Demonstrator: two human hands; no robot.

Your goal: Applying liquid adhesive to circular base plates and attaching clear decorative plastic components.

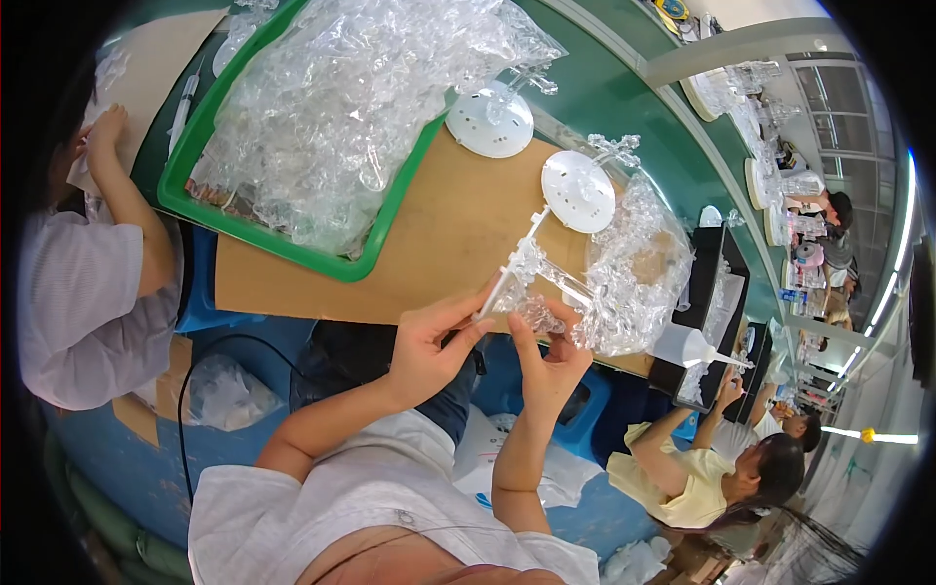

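Just above the front edge of the cardboard, my left hand (429, 346) is closed on the lower end of a white plate (499, 288), which shows almost edge-on. Clear plastic parts (531, 261) stick out from the plate's right side. My right hand (548, 369) has its thumb and fingers raised around the lower clear parts; its exact hold is partly hidden among them. Beyond the hands lie two white round discs with small holes, one farther off (490, 125) and one nearer (577, 200), each with a clear branched piece beside it.
A green tray (395, 210) heaped with clear plastic parts (322, 117) stands at left on the cardboard (283, 283). To the right are a clear bag (634, 283), a white squeeze bottle (682, 346) and a black bin (731, 331). Co-workers sit on both sides.
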